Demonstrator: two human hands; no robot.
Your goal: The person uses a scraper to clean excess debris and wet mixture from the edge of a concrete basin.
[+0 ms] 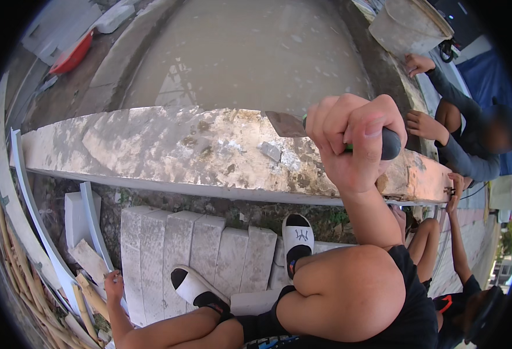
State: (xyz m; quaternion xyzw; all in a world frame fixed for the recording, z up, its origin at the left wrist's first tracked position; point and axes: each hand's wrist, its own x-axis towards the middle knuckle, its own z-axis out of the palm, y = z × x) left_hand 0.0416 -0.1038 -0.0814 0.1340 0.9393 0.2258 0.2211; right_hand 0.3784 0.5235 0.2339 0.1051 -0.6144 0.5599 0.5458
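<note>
Nearest, the right hand (360, 136) is closed tightly round the bladed hand tool (286, 124), the thumb folded over the fingers and the rounded dark end of the handle showing behind; the blade points left, over the top of the low wall (151, 142), and whether it touches the surface cannot be told. The left hand (114, 286) is low on the left, its fingers partly curled by a wooden piece (91, 259); whether it grips anything is unclear.

A firm grip like this should suit short strokes; a low blade angle would probably skim the patchy wall top better, while a steeper one might dig in or skid; the wrist is best held in line with the handle, and the left hand well off the blade's path, as now.

On the wall, just below and left of the blade, lies a grey fragment (271, 151); it could deflect an edge, so it seems worth clearing first. Farther right, a co-worker's hand (455, 191) is at the wall's end; strokes directed away from it look safer. Beyond the wall spreads murky liquid (250, 58); loose bits could drop into it.
</note>
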